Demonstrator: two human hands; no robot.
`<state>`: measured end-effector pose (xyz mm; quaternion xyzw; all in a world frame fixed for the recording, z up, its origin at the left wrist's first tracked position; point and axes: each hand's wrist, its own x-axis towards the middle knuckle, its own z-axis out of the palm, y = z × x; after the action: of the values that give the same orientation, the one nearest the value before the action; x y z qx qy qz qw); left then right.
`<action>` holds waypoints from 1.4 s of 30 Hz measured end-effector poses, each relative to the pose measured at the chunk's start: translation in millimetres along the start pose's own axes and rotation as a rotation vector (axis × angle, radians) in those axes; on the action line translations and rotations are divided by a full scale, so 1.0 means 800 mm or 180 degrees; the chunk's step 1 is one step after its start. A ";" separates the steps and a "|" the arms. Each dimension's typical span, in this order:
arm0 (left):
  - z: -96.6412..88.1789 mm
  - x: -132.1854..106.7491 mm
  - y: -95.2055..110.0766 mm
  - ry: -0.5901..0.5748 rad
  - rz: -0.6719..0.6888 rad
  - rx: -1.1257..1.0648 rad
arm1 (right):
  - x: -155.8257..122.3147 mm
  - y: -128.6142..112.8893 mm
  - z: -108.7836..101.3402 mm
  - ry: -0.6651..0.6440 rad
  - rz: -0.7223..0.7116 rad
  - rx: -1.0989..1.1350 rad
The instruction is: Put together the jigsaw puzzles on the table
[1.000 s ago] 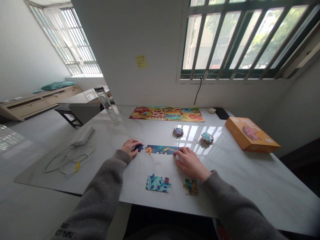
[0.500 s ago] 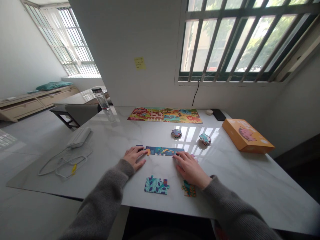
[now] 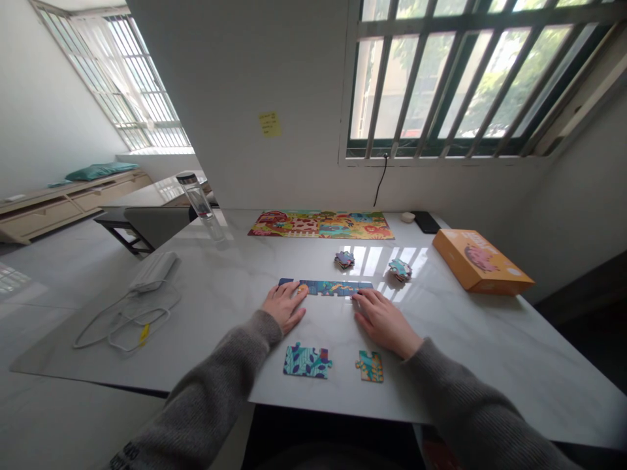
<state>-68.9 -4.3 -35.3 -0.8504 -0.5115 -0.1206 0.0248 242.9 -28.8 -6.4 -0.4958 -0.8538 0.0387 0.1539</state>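
Note:
A row of joined blue jigsaw pieces (image 3: 330,288) lies across the table in front of me. My left hand (image 3: 285,307) rests over its left end, fingers stretched out on the pieces. At the other end, the fingertips of my right hand (image 3: 385,318) touch the row's near edge, its fingers extended too. Closer to me are a joined teal leaf-patterned piece pair (image 3: 307,362) and a smaller orange-and-teal puzzle piece (image 3: 370,367). Beyond the row sit two stacks of puzzle pieces, one purple-topped (image 3: 345,259) and one teal-topped (image 3: 400,269).
A colourful assembled puzzle (image 3: 321,225) lies by the wall. An orange box (image 3: 482,261) and a black phone (image 3: 426,222) are at the right. At the left stand a clear bottle (image 3: 196,197) and a white device (image 3: 154,271) with a looped cable (image 3: 122,318).
The blue row has slid right and slightly away from me, with both hands moving along on it. My right forearm no longer overlaps the small orange-and-teal piece.

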 end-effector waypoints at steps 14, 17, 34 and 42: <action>-0.002 0.043 0.016 -0.0149 -0.0147 0.0131 | 0.016 0.042 0.010 0.0304 -0.0052 0.0047; -0.001 0.040 0.013 -0.0132 -0.0171 0.0053 | 0.017 0.044 0.012 0.0328 -0.0091 0.0092; 0.012 0.044 -0.020 0.0080 -0.0040 -0.0123 | 0.016 0.042 0.012 0.0386 -0.0082 0.0028; 0.016 0.027 -0.071 0.0184 -0.0290 -0.0225 | 0.017 0.041 0.013 0.0405 -0.0086 -0.0026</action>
<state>-106.7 43.2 -47.5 -0.8227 -0.5442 -0.1641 0.0040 261.4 0.1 -20.5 -0.4863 -0.8491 0.0015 0.2063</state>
